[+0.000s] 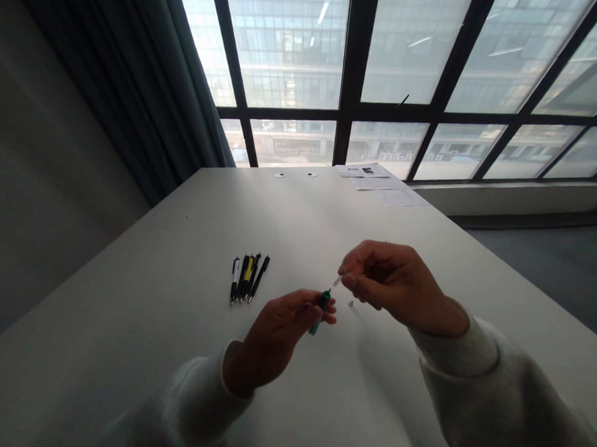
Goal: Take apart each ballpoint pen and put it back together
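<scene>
Head view: the left hand (280,332) grips a tilted green pen barrel (325,297) above the bench (289,410); the right hand (388,278), just apart, pinches a small clear piece (337,280). A slack pinch could drop it; a bump could roll the pale part (351,304) away.

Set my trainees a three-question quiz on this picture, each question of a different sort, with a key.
1. The pen in the left hand is: A) yellow, B) green, C) red?
2. True or false: the printed sheets lie at the far end of the table, near the window.
3. Fill in: the ____ hand pinches a small, clear-looking part.

Key: 1. B; 2. True; 3. right hand.
</scene>
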Motion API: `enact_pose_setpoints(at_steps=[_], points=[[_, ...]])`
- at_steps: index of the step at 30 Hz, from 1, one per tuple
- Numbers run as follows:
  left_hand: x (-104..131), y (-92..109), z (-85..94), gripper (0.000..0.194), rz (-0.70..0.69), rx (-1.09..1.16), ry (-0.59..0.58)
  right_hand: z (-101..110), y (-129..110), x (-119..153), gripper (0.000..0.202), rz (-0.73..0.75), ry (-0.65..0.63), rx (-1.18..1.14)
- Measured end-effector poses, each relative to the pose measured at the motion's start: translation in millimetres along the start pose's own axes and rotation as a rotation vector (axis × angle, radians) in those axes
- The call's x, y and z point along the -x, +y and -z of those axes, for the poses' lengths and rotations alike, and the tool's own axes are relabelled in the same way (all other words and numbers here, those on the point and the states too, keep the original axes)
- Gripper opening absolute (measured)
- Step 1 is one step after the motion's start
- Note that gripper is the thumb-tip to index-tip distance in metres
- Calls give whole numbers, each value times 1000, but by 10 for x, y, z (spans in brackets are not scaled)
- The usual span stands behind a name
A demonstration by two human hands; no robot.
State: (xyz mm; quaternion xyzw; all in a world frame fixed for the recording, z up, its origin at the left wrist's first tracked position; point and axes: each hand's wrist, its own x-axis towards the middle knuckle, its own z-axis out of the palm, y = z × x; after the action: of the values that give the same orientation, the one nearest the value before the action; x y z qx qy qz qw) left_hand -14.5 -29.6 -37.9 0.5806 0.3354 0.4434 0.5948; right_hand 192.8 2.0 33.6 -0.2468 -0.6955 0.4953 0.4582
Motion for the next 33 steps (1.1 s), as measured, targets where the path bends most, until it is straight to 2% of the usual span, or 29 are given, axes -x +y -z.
enact_pose_setpoints(at_steps=[10, 15, 28, 30, 33], points=[[3, 22, -14, 20, -4, 14, -12, -6, 17, 2, 6, -40, -43, -15], [3, 24, -22, 20, -3, 7, -4, -6, 54, 17, 7, -66, -105, -7], [3, 62, -21, 25, 23, -17, -14, -24, 8, 22, 11, -104, -161, 122], [4, 64, -19, 24, 22, -33, -17, 10, -10, 20, 15, -124, -207, 163], [3, 52, -12, 22, 11, -29, -12, 120, -12, 2, 34, -199, -267, 279]])
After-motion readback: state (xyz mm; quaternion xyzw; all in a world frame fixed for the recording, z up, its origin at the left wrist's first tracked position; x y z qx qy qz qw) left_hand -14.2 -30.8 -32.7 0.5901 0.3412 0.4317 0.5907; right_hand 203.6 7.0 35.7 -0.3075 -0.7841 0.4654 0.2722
